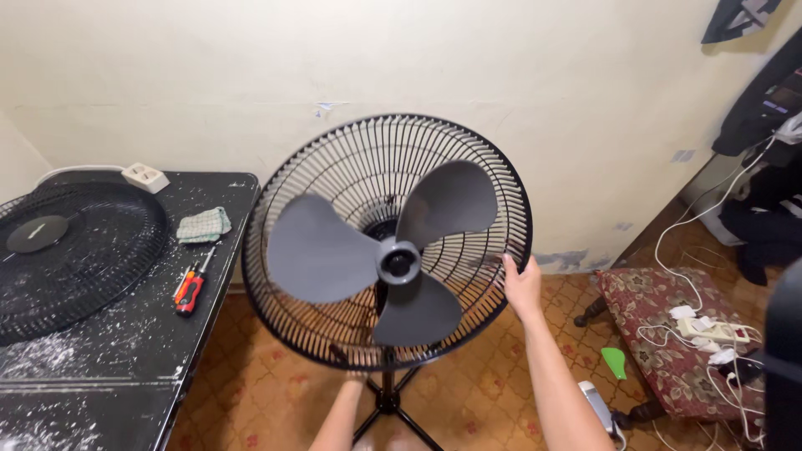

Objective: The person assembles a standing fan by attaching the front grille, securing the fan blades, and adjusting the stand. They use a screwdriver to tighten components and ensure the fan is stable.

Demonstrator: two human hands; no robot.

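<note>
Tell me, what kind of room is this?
Probably a room in a home used for repairs: a stand fan with its front cover off, a black table holding a screwdriver, and a patterned footstool.

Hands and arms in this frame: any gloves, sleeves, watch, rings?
Both bare. The right hand and its forearm show no glove, sleeve, watch or ring. The left hand is mostly hidden behind the fan guard; its visible forearm is also uncovered, with no sleeve or band.

one head-worn view looks forward and down from close range, facing a pale wall (209, 75) at the far side. a stand fan (388, 242) fills the centre, a black table (125, 351) sits near left, and tiled floor (493, 392) lies below.
</note>
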